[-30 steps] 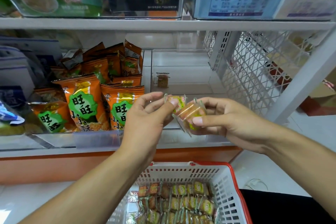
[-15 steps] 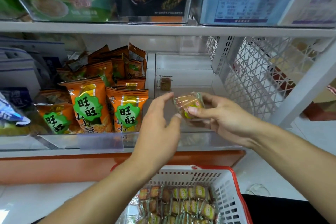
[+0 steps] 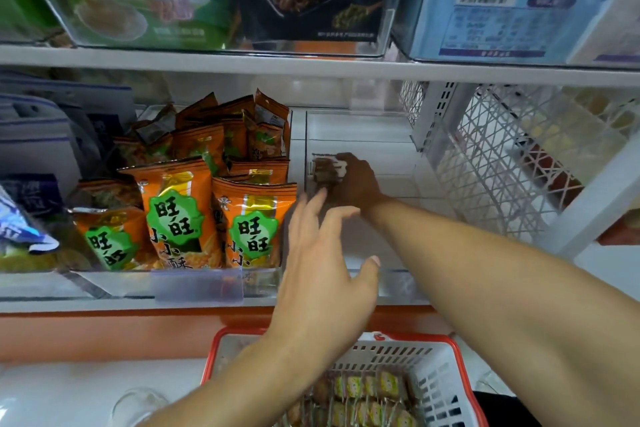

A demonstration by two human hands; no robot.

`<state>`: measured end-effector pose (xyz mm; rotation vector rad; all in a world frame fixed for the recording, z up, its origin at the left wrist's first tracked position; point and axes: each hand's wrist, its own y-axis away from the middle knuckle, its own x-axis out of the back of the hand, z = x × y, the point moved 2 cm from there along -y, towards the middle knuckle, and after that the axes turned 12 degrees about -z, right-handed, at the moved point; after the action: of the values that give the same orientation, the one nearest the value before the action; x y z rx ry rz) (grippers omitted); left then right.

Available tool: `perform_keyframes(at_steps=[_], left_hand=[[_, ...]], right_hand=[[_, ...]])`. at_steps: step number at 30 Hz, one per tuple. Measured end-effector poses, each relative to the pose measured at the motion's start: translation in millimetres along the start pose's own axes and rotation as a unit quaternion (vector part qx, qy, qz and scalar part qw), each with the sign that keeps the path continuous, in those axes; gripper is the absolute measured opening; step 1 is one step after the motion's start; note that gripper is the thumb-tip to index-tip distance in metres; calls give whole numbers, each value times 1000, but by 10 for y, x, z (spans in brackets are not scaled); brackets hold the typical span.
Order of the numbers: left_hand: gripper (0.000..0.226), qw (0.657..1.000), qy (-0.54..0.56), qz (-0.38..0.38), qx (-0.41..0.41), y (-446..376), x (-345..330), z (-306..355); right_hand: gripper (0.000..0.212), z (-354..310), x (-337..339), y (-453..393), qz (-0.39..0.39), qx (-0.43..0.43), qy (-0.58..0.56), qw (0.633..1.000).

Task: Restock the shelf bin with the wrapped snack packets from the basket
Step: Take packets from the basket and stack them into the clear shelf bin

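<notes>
Fingers point(image 3: 341, 166) of the right hand point(image 3: 356, 184) clutch snack packets point(image 3: 325, 170) deep in the near-empty shelf bin point(image 3: 360, 135), the left hand point(image 3: 322, 274) hovers slack, and the basket point(image 3: 446, 381) holds many more.

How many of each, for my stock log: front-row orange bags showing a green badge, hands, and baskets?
Front-row orange bags: 3
Hands, left hand and right hand: 2
Basket: 1
Total: 6
Snack packets at the right hand: too blurred to count, left out.
</notes>
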<state>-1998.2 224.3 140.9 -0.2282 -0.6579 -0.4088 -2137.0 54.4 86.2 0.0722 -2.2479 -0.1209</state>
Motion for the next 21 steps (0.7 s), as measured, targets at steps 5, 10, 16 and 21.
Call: perform_keyframes(at_steps=[5, 10, 16, 21], left_hand=[[47, 999, 39, 1, 5, 20, 11, 15], [41, 999, 42, -5, -1, 43, -7, 12], [39, 999, 36, -18, -11, 29, -5, -3], [47, 1000, -16, -18, -13, 80, 52, 30]], right_hand=[[76, 1, -95, 8, -19, -83, -195, 977], [49, -143, 7, 82, -80, -5, -74, 994], [84, -183, -5, 161, -94, -9, -17, 995], [69, -245, 100, 275, -69, -27, -23, 997]])
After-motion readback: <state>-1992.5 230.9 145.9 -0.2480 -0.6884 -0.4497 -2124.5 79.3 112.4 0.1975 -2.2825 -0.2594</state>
